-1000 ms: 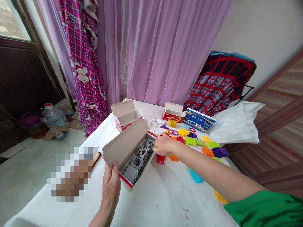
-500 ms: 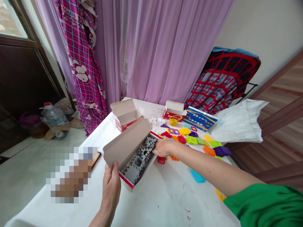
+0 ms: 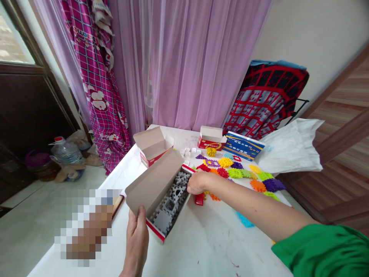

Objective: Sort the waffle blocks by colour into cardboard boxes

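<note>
A long open cardboard box (image 3: 155,182) with a red rim is tilted over the white table, its lid flap raised on the left. Inside lie several grey interlocking plastic pieces (image 3: 163,220) with toothed edges. My left hand (image 3: 137,234) grips the near left corner, its thumb on the inner side of the flap. At the far right rim is my right hand (image 3: 197,182), fingers curled and closed over the edge by the grey pieces; whatever they pinch is hidden. A red plastic piece (image 3: 199,199) rests just below that hand.
Many coloured interlocking pieces (image 3: 235,173) spread across the right of the table (image 3: 207,246). Behind them stand an open red box (image 3: 211,139), a blue box (image 3: 243,146) and a white bag (image 3: 294,146). Another open box (image 3: 152,144) and small white cubes (image 3: 187,151) are farther back. A blurred-out object (image 3: 89,227) lies left.
The camera view has shifted slightly. Both hands stay at the box, the right one still curled at its far right edge. The pieces look unchanged.
</note>
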A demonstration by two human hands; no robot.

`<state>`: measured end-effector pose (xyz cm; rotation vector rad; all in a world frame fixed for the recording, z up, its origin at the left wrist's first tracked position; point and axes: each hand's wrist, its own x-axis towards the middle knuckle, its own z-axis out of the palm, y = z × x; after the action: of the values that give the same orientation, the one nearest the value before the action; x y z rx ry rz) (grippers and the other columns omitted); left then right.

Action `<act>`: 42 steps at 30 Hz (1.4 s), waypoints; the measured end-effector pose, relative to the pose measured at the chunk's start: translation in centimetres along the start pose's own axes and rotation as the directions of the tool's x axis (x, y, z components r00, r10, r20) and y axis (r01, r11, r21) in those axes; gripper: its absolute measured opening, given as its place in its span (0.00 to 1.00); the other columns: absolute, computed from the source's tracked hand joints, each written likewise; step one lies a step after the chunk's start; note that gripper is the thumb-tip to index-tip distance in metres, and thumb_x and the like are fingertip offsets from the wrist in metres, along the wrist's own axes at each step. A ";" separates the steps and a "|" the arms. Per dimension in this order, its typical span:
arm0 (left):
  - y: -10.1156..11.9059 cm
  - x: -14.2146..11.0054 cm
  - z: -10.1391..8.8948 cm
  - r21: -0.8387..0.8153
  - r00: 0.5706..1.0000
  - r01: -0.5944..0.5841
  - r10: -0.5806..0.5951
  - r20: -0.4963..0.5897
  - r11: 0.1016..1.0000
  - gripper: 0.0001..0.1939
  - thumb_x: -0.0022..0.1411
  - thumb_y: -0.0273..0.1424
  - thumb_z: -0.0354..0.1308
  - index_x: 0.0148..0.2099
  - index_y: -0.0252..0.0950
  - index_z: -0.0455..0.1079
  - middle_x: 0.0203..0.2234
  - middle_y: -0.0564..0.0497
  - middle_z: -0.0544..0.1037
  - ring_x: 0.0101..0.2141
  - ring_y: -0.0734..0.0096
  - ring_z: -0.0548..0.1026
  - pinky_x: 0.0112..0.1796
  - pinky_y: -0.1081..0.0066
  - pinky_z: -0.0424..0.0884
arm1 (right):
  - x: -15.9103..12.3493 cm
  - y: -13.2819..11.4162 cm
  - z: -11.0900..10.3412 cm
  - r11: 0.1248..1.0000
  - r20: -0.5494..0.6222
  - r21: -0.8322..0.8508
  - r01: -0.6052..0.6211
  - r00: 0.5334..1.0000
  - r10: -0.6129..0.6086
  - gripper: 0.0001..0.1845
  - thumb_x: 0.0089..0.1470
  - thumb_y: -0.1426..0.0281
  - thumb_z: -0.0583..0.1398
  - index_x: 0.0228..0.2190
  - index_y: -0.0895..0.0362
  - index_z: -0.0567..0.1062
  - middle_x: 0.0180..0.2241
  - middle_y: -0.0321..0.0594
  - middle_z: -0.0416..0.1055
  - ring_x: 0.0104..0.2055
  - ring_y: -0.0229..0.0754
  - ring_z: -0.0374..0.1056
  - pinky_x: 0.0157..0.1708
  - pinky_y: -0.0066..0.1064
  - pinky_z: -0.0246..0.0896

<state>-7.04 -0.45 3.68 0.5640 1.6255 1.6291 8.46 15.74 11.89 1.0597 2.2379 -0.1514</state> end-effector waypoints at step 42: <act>-0.7 0.3 0.1 -0.060 0.998 -0.063 0.064 0.026 0.996 0.30 0.65 0.47 0.50 0.65 0.42 0.56 0.61 0.48 0.65 0.61 0.61 0.60 0.62 0.62 0.52 | -2.7 -4.8 0.0 0.954 0.179 0.087 0.285 0.938 -0.297 0.30 0.63 0.55 0.46 0.47 0.60 0.77 0.48 0.54 0.74 0.53 0.54 0.69 0.52 0.45 0.62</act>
<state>-7.04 -0.18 2.94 0.6107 1.5477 1.7025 6.28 10.78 12.75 0.7035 2.2132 -0.4306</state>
